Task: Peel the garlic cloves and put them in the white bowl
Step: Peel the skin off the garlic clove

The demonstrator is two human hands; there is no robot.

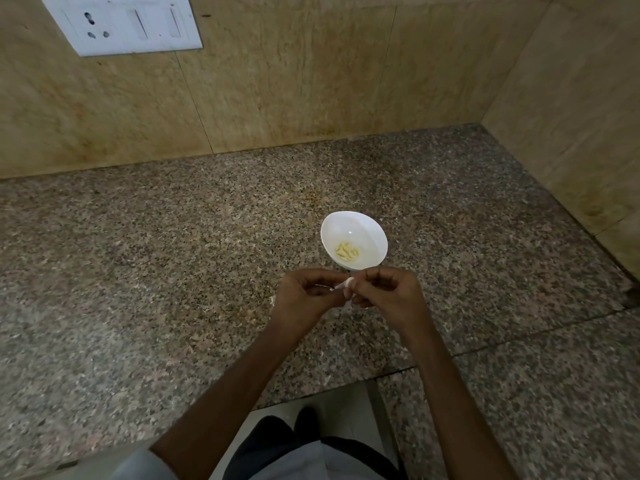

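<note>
1. Head view, the only view. Garlic clove [348, 282]: a small pale piece held above the countertop [173, 258] between the two hands, just short of the bowl. Its long axis appears to run left to right between the fingertips; it is too small for more to be told.
2. Right hand [388, 292]: fingers curled inward, the clove pinched at the fingertips.
3. Left hand [304, 296]: fingers likewise curled, closed on a thin strip of skin [327, 286] that leads off the clove. Whether the clove itself is also touched cannot be told.
4. White bowl [349, 223]: set upright on the countertop right of its middle, well apart from the back edge, with its near rim partly hidden behind the fingertips.
5. Peeled cloves [347, 252]: a small yellowish heap lying in the bottom of the bowl.
6. Governing relation: the bowl lies directly beyond the clove, away from the person. The right hand is judged nearer to it, so only a short forward reach would be needed once the skin is off.
7. Scrap of skin [273, 300]: a white fleck on the countertop just beside the left hand.
8. Wall [311, 81]: tan tiles behind the back edge and along the right edge; a white switch plate [121, 22] is mounted at upper left.
9. Obstructions: none is seen between hands and bowl.
</note>
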